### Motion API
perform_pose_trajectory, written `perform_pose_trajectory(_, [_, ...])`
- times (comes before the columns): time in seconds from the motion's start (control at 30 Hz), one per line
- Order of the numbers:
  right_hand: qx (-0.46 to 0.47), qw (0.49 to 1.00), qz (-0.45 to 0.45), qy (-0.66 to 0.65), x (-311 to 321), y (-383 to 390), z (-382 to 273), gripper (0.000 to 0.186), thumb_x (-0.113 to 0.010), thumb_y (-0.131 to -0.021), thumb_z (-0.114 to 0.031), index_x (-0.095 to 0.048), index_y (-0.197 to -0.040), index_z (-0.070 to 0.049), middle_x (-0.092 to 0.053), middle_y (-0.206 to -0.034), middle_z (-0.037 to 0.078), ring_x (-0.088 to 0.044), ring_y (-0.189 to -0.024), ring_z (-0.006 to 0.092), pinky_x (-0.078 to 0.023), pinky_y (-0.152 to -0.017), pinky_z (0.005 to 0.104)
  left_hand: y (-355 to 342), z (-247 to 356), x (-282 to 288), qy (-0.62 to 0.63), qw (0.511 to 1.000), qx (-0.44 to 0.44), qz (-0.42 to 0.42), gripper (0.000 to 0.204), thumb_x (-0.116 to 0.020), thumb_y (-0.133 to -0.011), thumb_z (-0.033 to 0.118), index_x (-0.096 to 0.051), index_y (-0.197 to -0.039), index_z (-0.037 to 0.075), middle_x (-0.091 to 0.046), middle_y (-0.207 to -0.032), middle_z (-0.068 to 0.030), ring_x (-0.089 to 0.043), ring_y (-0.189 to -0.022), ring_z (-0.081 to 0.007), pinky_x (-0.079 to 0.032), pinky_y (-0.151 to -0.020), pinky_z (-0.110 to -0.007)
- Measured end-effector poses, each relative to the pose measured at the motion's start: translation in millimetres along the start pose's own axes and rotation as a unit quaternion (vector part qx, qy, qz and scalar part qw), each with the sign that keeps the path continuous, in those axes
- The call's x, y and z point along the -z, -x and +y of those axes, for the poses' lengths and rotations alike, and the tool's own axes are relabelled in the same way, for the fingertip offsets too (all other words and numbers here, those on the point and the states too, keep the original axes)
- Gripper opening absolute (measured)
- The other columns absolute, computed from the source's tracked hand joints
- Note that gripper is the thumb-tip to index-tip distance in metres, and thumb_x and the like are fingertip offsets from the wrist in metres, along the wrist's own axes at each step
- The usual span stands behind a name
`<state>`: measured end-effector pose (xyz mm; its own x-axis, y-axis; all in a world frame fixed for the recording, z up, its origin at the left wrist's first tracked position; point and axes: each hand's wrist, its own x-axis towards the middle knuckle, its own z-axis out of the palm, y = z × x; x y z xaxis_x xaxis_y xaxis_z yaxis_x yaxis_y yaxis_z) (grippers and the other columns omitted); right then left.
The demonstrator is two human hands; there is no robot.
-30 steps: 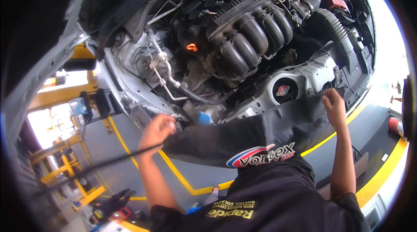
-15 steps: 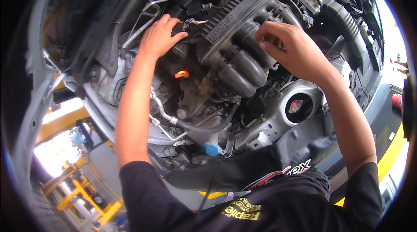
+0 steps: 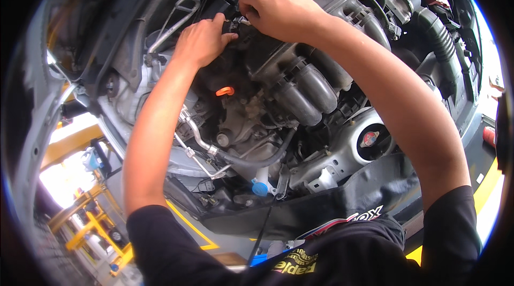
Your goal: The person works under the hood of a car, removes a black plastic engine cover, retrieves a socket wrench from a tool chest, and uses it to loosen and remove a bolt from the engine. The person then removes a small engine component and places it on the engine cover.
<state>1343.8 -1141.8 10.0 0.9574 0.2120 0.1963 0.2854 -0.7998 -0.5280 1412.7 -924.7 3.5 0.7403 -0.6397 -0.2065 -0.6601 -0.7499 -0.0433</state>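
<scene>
We see both hands meet top centre of frame on a small black connector (image 3: 235,26) beside the black intake manifold (image 3: 300,80). Left hand (image 3: 201,42) fingers pinch it; right hand (image 3: 278,13) fingers curl over it, grip unclear.

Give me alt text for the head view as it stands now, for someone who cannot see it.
Both of a person's bare hands meet on a small black connector at the far end of a car engine's black intake manifold: left hand pinching it, right hand curled over it. An orange dipstick loop and a blue cap sit nearer the person.
</scene>
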Motion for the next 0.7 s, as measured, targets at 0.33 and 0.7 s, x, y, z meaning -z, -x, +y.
perform_pose_trajectory(0.33, [-0.100,0.992,-0.082,-0.008,-28,-59,3,0.023,-0.069,-0.083,-0.015,-0.078,-0.099,-0.002,-0.075,-0.102,0.023,-0.074,-0.098,0.0381,-0.060,-0.085,0.0464,-1,-15,0,0.102,0.994,-0.033,0.009,0.049,-0.073,-0.091,0.035,-0.061,-0.128,0.005,-0.068,-0.116,-0.0230,-0.063,-0.114,-0.0429,-0.052,-0.093,-0.050])
perform_pose_trajectory(0.7, [-0.067,0.982,0.120,-0.131,21,-7,-19,0.017,-0.064,-0.085,-0.014,-0.072,-0.092,-0.001,-0.073,-0.092,0.023,-0.072,-0.092,0.0394,-0.058,-0.083,0.0477,95,-15,60,0.419,0.891,0.140,0.105,0.040,-0.068,-0.099,0.018,-0.060,-0.135,0.001,-0.073,-0.105,-0.0075,-0.067,-0.089,-0.0128,-0.050,-0.078,-0.028])
